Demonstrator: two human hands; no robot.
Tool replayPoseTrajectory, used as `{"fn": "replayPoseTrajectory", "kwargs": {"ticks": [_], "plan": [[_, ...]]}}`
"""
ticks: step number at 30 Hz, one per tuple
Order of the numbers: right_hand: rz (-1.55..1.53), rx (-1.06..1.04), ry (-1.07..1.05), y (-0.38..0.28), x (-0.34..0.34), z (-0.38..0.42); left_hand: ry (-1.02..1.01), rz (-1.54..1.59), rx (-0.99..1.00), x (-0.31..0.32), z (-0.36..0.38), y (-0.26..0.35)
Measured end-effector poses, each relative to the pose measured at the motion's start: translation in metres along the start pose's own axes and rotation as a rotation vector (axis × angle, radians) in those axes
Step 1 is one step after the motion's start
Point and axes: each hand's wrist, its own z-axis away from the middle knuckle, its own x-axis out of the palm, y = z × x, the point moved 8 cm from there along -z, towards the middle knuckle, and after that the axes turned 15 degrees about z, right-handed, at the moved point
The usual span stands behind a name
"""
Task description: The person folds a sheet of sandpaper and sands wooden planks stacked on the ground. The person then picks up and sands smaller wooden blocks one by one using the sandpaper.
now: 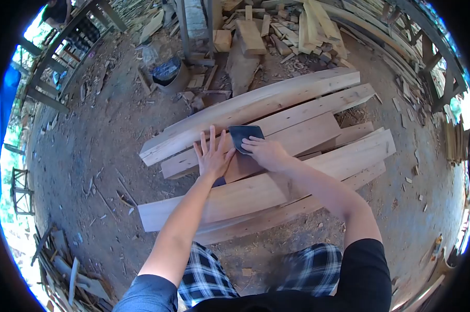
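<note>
My left hand (pixel 214 158) lies with fingers spread on the wooden boards, close to the left edge of a dark sheet of sandpaper (pixel 240 134). My right hand (pixel 268 153) grips the lower right part of the sandpaper, with its fingers over the sheet. Beneath the sheet is a short, reddish-brown board (pixel 242 165) set among longer planks. A thick pale plank (pixel 255 108) runs along the far side, and another long plank (pixel 297 174) lies on the near side. What is under my right palm is hidden.
Behind the planks stands a bucket (pixel 172 78) with dark plastic in it. Wood offcuts (pixel 281 39) are heaped at the back, by a post. Scrap wood (pixel 71 270) lies at lower left. A person (pixel 58 13) is near the railing at upper left.
</note>
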Motion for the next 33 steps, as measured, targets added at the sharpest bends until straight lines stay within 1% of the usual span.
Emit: {"fn": "replayPoseTrajectory", "kwargs": {"ticks": [1,2,3,4,5,6,7,8,9,10,11,12,13,14,16,17,18,19,20,21,22,23,24,25,26,27,29,31,32,33], "plan": [[-0.11,-0.277,0.056,-0.018,-0.002,0.002,-0.015,-0.009,-0.012,0.0,0.001,-0.001],[-0.241,0.172,-0.107,0.019,-0.026,-0.002,-0.03,-0.022,-0.027,-0.001,0.0,-0.005],[-0.376,0.618,-0.282,0.058,-0.049,0.011,-0.031,-0.023,-0.037,0.0,0.0,-0.005],[-0.313,0.706,-0.285,0.112,-0.048,0.024,-0.047,-0.037,-0.039,0.001,0.001,-0.006],[-0.432,0.866,0.023,0.209,0.004,0.039,-0.038,-0.033,-0.037,0.001,-0.002,-0.005],[-0.286,1.09,0.071,0.21,-0.07,0.075,-0.031,-0.028,-0.039,0.002,-0.001,-0.007],[-0.368,1.111,0.284,0.288,-0.034,0.103,-0.039,-0.036,-0.047,0.003,0.0,-0.01],[0.449,0.746,0.426,0.305,-0.046,0.105,-0.02,-0.046,-0.032,0.002,0.0,-0.01],[0.295,0.844,0.264,0.295,-0.04,0.102,-0.001,-0.051,-0.008,0.001,0.0,-0.006],[0.146,0.936,0.109,0.264,-0.047,0.091,-0.002,-0.05,0.006,0.001,0.0,-0.003],[-0.241,0.931,0.187,0.21,-0.058,0.083,-0.002,-0.075,-0.012,0.001,0.002,-0.005],[-0.376,1.04,-0.033,0.168,-0.056,0.076,0.007,-0.099,-0.019,0.001,0.001,-0.005],[-0.164,0.808,-0.211,0.127,-0.051,0.06,0.046,-0.074,0.017,0.0,0.0,0.0],[-0.164,0.564,-0.227,0.086,-0.045,0.052,0.062,-0.069,0.066,0.001,-0.011,0.02],[-0.053,0.053,0.061,0.088,-0.019,0.045,-0.072,-0.078,0.505,0.011,-0.026,0.086],[-0.22,0.468,-0.097,0.122,-0.042,0.056,-0.059,-0.045,0.593,0.013,-0.04,0.125],[-0.395,0.866,-0.277,0.151,-0.065,0.071,-0.075,-0.044,0.591,0.032,-0.057,0.147],[0.052,0.57,-0.227,0.207,-0.045,0.058,0.014,0.032,0.485,0.047,-0.076,0.157],[-0.15,0.896,-0.025,0.24,-0.087,0.082,0.108,0.109,0.379,0.056,-0.091,0.158],[-0.152,1.01,0.097,0.298,-0.084,0.108,0.097,0.124,0.369,0.06,-0.098,0.167],[-0.227,1.213,0.172,0.371,-0.064,0.14,0.082,0.076,0.37,0.055,-0.097,0.179],[-0.388,1.202,0.178,0.458,-0.021,0.166,0.05,0.009,0.357,0.052,-0.09,0.178],[-0.503,1.242,0.171,0.495,-0.019,0.18,0.028,0.002,0.319,0.053,-0.089,0.174],[-0.054,1.175,0.183,0.496,-0.052,0.172,0.03,0.006,0.323,0.051,-0.091,0.176],[0.383,1.066,0.208,0.483,-0.077,0.158,0.033,0.008,0.333,0.049,-0.092,0.178],[0.372,1.046,0.21,0.472,-0.073,0.145,0.012,-0.01,0.314,0.049,-0.093,0.178],[0.564,1.064,0.12,0.443,-0.073,0.126,0.013,-0.006,0.299,0.049,-0.095,0.175],[0.051,0.823,0.401,0.438,-0.015,0.129,-0.007,0.022,0.302,0.05,-0.096,0.176],[0.061,0.808,0.39,0.419,-0.035,0.132,-0.001,0.036,0.288,0.049,-0.098,0.176],[0.268,0.675,0.206,0.374,-0.063,0.123,-0.003,0.042,0.296,0.048,-0.098,0.176]]}}
